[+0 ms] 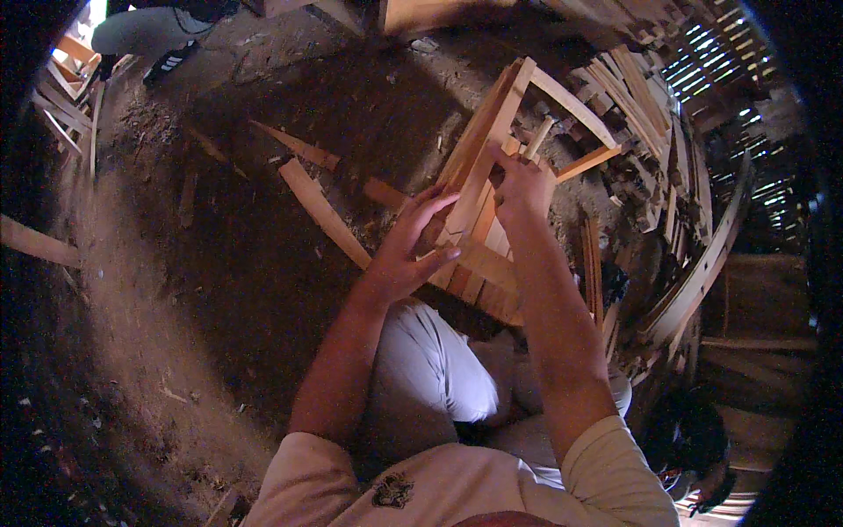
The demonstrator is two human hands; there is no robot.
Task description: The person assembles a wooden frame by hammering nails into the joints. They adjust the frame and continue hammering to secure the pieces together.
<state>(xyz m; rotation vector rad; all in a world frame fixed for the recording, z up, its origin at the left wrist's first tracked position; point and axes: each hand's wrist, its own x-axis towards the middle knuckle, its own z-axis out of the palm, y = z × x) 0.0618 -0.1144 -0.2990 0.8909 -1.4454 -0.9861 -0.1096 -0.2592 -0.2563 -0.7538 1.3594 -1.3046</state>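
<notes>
A slatted wooden frame [502, 114], like a small chair or stool, lies tilted in front of my crossed legs. Its long rail runs away from me, and a curved crosspiece joins the far end. My left hand [414, 239] grips the near left side of this frame, thumb apart from the fingers. Inside the frame, my right hand [524, 186] is closed, its fingertips near the long rail. From that fist sticks out a pale wooden stick [540, 138], perhaps a tool handle; its lower part is hidden by the hand.
Loose wood strips [320, 206] lie on the dirt floor left of the frame. Piled offcuts [645, 123] and a long curved board [702, 281] are at the right. Another person's leg [149, 35] shows at the far left; a dark object [689, 435] sits low right.
</notes>
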